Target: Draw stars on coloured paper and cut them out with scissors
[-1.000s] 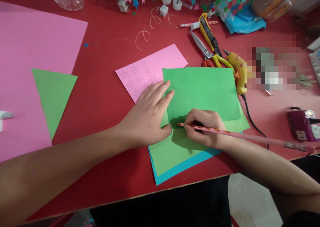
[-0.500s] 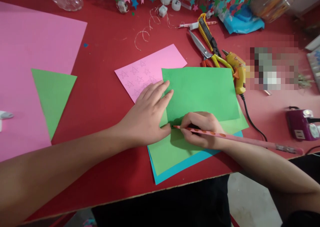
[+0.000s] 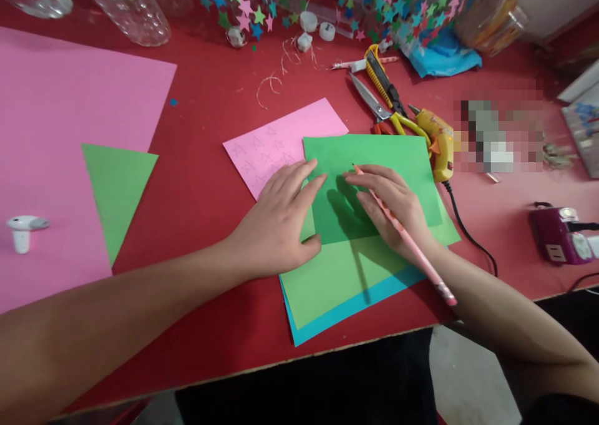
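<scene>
My left hand [image 3: 287, 219] lies with fingers apart on the left edge of a dark green sheet of paper [image 3: 397, 153]. Held in my right hand [image 3: 395, 206] is a pink spotted pencil [image 3: 414, 250], its tip just above the dark green sheet. Beneath that sheet are a light green sheet [image 3: 318, 294] and a blue sheet [image 3: 341, 316], both showing along the near side. A pink sheet [image 3: 304, 125] with several pencil-drawn stars sticks out behind my left hand, partly covered by it and by the dark green paper.
Scissors [image 3: 374, 97], a yellow cutter [image 3: 381, 78] and a glue gun [image 3: 437, 141] lie behind the papers. A large pink sheet [image 3: 84, 100], a green triangle [image 3: 119, 194] and a white tool [image 3: 23, 225] are leftward. Star strings [image 3: 253, 7] hang at the back; a purple box [image 3: 559, 234] stands right.
My right hand has lifted the pencil from the dark green sheet's near left corner and moved it up and away over the sheet. The left hand stays in place; the view has shifted slightly.
</scene>
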The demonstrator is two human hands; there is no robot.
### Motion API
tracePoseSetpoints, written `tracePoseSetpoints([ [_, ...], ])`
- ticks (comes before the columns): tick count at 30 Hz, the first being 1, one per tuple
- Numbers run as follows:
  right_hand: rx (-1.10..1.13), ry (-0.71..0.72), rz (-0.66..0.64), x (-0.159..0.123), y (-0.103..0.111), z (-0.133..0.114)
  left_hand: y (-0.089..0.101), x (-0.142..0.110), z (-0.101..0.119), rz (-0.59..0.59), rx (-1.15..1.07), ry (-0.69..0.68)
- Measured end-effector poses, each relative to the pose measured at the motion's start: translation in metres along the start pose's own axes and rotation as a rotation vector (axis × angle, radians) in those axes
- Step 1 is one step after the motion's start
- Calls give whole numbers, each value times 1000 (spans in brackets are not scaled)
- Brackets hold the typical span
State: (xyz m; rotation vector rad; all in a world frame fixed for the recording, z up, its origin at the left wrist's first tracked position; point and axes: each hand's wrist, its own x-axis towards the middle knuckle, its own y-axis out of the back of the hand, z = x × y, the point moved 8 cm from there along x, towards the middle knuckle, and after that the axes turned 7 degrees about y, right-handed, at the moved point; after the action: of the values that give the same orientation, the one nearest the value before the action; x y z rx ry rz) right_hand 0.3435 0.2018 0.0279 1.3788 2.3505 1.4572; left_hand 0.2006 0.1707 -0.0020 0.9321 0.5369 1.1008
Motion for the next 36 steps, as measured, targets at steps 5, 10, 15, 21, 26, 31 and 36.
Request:
tracePoseSetpoints([
  [5,-129,36,-66,0,-8,1,7,-1,5,59,-13,-39],
  [10,-218,68,-42,0,-7,-4,16,2,1,182,-41,-39],
  [15,-250,90,21,-2,-3,-10,15,4,-3,231,-29,-29],
  [21,-117,16,96,-1,10,-4,22,6,-12,260,-68,-10],
  [26,-146,121,-2,4,6,1,38,8,-23,358,-84,18],
  [31,-170,118,-87,3,-2,3,35,6,-16,327,-88,-40],
  [36,-239,94,-145,0,-8,-5,23,7,-18,266,-29,-31],
])
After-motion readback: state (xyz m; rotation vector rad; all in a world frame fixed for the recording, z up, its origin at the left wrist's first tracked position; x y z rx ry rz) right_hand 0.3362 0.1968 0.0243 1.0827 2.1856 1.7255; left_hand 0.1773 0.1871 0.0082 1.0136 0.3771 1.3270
